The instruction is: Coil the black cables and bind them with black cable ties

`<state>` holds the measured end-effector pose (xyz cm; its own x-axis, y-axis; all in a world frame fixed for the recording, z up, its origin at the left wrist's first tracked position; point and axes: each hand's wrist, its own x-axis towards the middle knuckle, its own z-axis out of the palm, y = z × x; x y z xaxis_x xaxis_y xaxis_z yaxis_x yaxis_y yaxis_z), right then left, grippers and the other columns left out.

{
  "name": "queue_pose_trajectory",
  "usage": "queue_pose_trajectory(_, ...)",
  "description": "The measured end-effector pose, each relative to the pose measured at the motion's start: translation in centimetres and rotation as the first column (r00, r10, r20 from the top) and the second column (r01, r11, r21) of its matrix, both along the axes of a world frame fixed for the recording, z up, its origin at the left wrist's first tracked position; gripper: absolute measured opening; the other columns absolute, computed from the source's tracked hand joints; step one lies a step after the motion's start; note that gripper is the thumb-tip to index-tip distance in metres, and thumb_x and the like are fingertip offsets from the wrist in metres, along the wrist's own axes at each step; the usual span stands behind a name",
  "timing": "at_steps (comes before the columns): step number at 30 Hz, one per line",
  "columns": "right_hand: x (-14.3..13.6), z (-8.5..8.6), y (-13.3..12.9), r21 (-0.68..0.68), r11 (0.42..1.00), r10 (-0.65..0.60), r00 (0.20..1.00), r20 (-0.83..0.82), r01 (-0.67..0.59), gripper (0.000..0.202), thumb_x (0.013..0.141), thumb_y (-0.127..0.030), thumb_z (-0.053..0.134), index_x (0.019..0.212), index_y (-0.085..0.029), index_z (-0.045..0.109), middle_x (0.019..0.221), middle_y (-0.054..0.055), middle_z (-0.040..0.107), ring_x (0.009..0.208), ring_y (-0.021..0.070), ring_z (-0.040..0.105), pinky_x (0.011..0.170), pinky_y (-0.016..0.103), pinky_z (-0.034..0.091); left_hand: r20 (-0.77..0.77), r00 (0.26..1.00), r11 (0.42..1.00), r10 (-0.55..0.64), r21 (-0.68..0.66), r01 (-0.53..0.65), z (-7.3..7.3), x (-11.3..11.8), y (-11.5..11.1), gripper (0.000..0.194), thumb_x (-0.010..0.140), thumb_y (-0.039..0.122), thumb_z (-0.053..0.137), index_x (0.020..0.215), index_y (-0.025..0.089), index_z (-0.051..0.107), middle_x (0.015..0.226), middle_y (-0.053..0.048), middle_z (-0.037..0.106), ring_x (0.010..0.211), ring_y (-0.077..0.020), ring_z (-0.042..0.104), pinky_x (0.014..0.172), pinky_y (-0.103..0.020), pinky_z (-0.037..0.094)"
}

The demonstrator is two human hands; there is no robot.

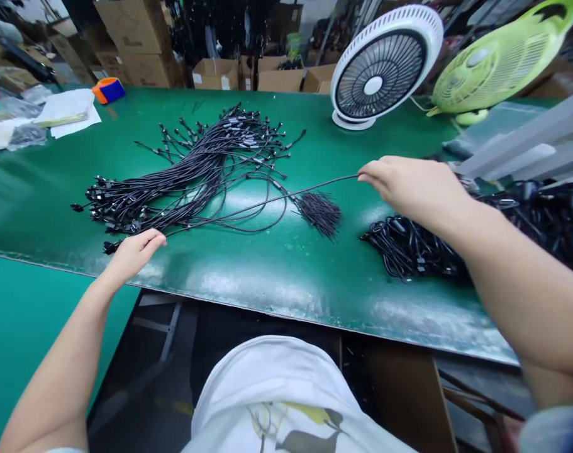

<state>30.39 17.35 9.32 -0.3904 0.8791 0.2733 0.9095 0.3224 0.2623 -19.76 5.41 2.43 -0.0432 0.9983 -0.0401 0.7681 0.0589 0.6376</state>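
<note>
One thin black cable [248, 211] is stretched between my two hands above the green table. My left hand [138, 251] is closed around its left part, near the table's front edge, with a black connector [111, 246] just beyond the fingers. On the right, my right hand [399, 185] pinches the cable's other stretch, its end hidden by the fingers. Behind the cable lies a large heap of black cables [187, 167] with connectors at both ends. Below the taut cable, between my hands, sits a bundle of short black ties [320, 214].
Coiled black cables [418, 251] are piled at the right, under my right forearm. A white fan [380, 69] and a green fan [498, 63] stand at the back right. Papers [66, 110] and an orange-and-blue tape roll [108, 91] lie back left. Cardboard boxes [215, 74] stand behind the table.
</note>
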Motion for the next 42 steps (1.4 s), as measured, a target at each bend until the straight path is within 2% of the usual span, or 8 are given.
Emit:
queue_pose_trajectory(4, -2.5, -2.9, -4.8, -0.207, 0.977, 0.068, 0.997, 0.046, -0.058, 0.015, 0.090, -0.029, 0.056, 0.091, -0.022, 0.069, 0.086, 0.006, 0.069, 0.060, 0.0171, 0.056, 0.047, 0.026, 0.022, 0.609, 0.787, 0.983, 0.099, -0.183, 0.018, 0.1, 3.9, -1.8, 0.030, 0.084, 0.048, 0.060, 0.079, 0.018, 0.060, 0.058, 0.004, 0.046, 0.040, -0.0070, 0.030, 0.038, -0.021, 0.027)
queue_pose_trajectory(9, -9.2, -1.2, -11.7, -0.545, 0.584, 0.493, 0.796, -0.351, -0.602, 0.025, 0.097, -0.032, 0.046, 0.088, -0.020, 0.067, 0.082, 0.003, 0.069, 0.068, 0.0137, 0.060, 0.056, 0.024, 0.032, 0.692, 0.717, 0.973, -0.089, -0.095, 0.212, 0.9, 14.2, -4.2, 0.033, 0.090, 0.042, 0.059, 0.113, 0.020, 0.067, 0.102, -0.008, 0.065, 0.074, -0.0135, 0.061, 0.065, -0.025, 0.051)
queue_pose_trajectory(13, -9.8, -0.1, -9.1, -0.378, 0.734, 0.372, 0.799, -0.472, -0.564, 0.029, 0.097, -0.036, 0.046, 0.091, -0.017, 0.067, 0.085, 0.005, 0.069, 0.072, 0.0145, 0.059, 0.060, 0.024, 0.032, 0.823, 0.539, 0.879, -0.182, -0.110, 0.464, 0.8, 17.6, -5.2, 0.036, 0.095, 0.041, 0.053, 0.115, 0.015, 0.068, 0.063, 0.000, 0.057, 0.064, -0.0130, 0.056, 0.079, -0.031, 0.051)
queue_pose_trajectory(19, -5.5, -3.9, -5.6, -0.438, 0.618, 0.293, 0.708, -0.642, -0.653, 0.028, 0.093, -0.039, 0.051, 0.097, -0.018, 0.067, 0.096, 0.005, 0.070, 0.084, 0.0177, 0.063, 0.074, 0.027, 0.043, 0.977, 0.158, 0.846, 0.143, -0.204, 0.493, 1.2, 15.2, -5.0, 0.027, 0.092, 0.035, 0.060, 0.095, 0.011, 0.072, 0.047, 0.011, 0.020, 0.036, -0.0018, 0.011, 0.034, -0.012, 0.027)
queue_pose_trajectory(26, -1.4, -8.4, -7.0, -0.411, 0.747, 0.141, 0.729, -0.670, -0.523, 0.031, 0.094, -0.041, 0.047, 0.105, -0.020, 0.068, 0.099, 0.006, 0.072, 0.087, 0.0203, 0.066, 0.076, 0.031, 0.048, 0.954, -0.117, 0.951, 0.277, -0.254, 0.178, 3.1, 12.9, -4.5, 0.019, 0.093, 0.024, 0.058, 0.094, 0.007, 0.067, 0.047, 0.012, 0.022, 0.030, 0.0002, 0.014, 0.031, -0.006, 0.029)
queue_pose_trajectory(30, -2.0, -8.8, -9.8, -0.249, 0.792, 0.355, 0.752, -0.556, -0.558, 0.031, 0.098, -0.032, 0.041, 0.099, -0.020, 0.069, 0.084, 0.007, 0.070, 0.075, 0.0177, 0.064, 0.068, 0.028, 0.044, 0.976, -0.019, 0.976, 0.216, -0.216, 0.011, 2.7, 13.8, -3.6, 0.025, 0.092, 0.028, 0.062, 0.110, 0.010, 0.064, 0.058, 0.007, 0.050, 0.041, -0.0014, 0.047, 0.048, -0.009, 0.047)
queue_pose_trajectory(38, -8.6, -4.1, -11.8, -0.258, 0.513, 0.458, 0.516, -0.724, -0.819, 0.030, 0.100, -0.027, 0.039, 0.090, -0.018, 0.066, 0.082, 0.003, 0.068, 0.071, 0.0116, 0.058, 0.064, 0.024, 0.038, 0.740, 0.653, 0.956, -0.164, -0.045, 0.291, -0.4, 19.5, -4.6, 0.032, 0.094, 0.044, 0.052, 0.093, 0.016, 0.067, 0.082, -0.006, 0.070, 0.084, -0.0183, 0.065, 0.086, -0.032, 0.050)
queue_pose_trajectory(42, -9.5, -5.2, -9.7, -0.157, 0.623, 0.118, 0.291, -0.949, -0.766, 0.024, 0.093, -0.041, 0.053, 0.095, -0.019, 0.063, 0.091, 0.004, 0.064, 0.083, 0.0135, 0.057, 0.075, 0.026, 0.042, 0.859, 0.491, 0.918, -0.144, -0.070, 0.391, 0.1, 19.2, -5.0, 0.032, 0.093, 0.046, 0.054, 0.096, 0.016, 0.064, 0.057, 0.004, 0.048, 0.052, -0.0104, 0.044, 0.056, -0.024, 0.042)
